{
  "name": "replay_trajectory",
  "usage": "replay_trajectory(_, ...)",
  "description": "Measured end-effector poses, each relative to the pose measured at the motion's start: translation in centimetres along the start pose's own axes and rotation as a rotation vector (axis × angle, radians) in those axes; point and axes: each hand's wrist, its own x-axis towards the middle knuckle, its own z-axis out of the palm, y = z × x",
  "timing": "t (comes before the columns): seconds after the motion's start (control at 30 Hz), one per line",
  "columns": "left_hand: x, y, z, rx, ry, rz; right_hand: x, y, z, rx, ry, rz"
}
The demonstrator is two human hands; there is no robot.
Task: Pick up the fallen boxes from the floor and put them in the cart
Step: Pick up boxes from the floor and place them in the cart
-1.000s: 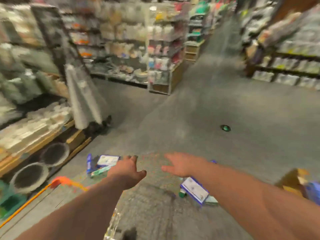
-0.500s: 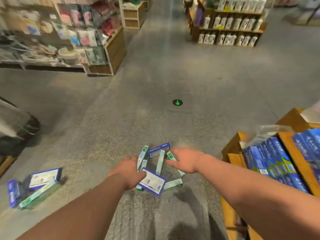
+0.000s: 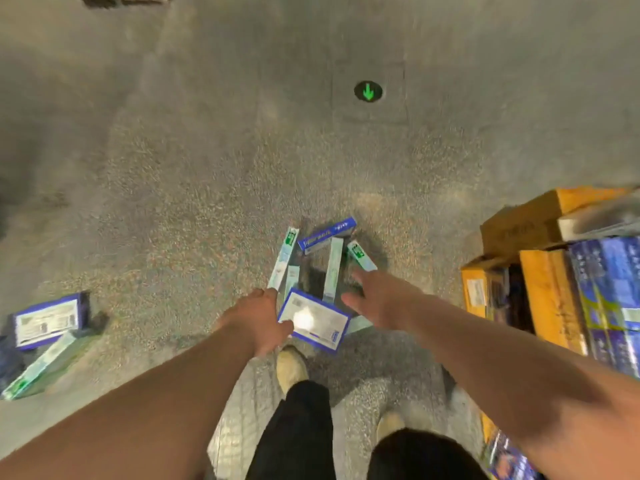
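A heap of fallen boxes lies on the grey floor ahead of me: a flat blue-edged white box (image 3: pixel 313 319), a blue carton (image 3: pixel 327 234) behind it, and several slim pale green boxes (image 3: pixel 283 263). My left hand (image 3: pixel 258 320) hovers at the flat box's left edge, fingers pointing down; whether it touches is unclear. My right hand (image 3: pixel 377 299) reaches in from the right with fingers spread, just over the slim boxes. Neither hand holds anything. A second group of boxes (image 3: pixel 46 322) lies at the far left. No cart is in view.
At the right stand stacked orange-brown cartons (image 3: pixel 540 292) with blue packs (image 3: pixel 609 289) on them. A green arrow marker (image 3: pixel 368 91) is set in the floor further ahead. My legs and shoes (image 3: pixel 291 370) are below the heap.
The view has tilted down and come closer to the heap. Both hands have lowered to the boxes, the left now at the flat box's edge. The shelves have left the view.
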Motion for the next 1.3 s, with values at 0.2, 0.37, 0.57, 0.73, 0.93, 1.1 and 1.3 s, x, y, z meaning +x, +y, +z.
replay_trajectory(0.2, 14.1, -2.5, 5.4, 0.151, -0.095, 0.02, 13.1, 4.5, 6.8, 0.1, -0.075, 0.083)
replay_trajectory(0.37, 23.9, -1.7, 10.9, 0.165, -0.128, 0.099, 22.2, 9.0, 13.5, 0.099, -0.215, 0.137)
replay_trajectory(0.57, 34.9, 1.1, 19.0, 0.343, -0.153, 0.277, 31.4, 13.5, 20.1, 0.099, -0.284, 0.143)
replay_trajectory(0.73, 41.3, 1.7, 23.9, 0.527, -0.274, 0.35, 38.7, 14.8, 19.9, -0.019, -0.101, 0.019)
replay_trajectory(0.93, 45.1, 0.5, 25.4, 0.475, -0.404, 0.328, 48.0, 13.4, 14.5, 0.01, 0.252, -0.125)
replay_trajectory(1.1, 45.1, 0.2, 24.7, 0.29, -0.477, 0.309, 52.5, 11.6, 11.6, -0.183, 0.275, -0.128)
replay_trajectory(1.3, 44.5, 1.3, 21.5, 0.235, -0.442, 0.388, 53.8, 11.2, 11.0, -0.366, 0.255, -0.096)
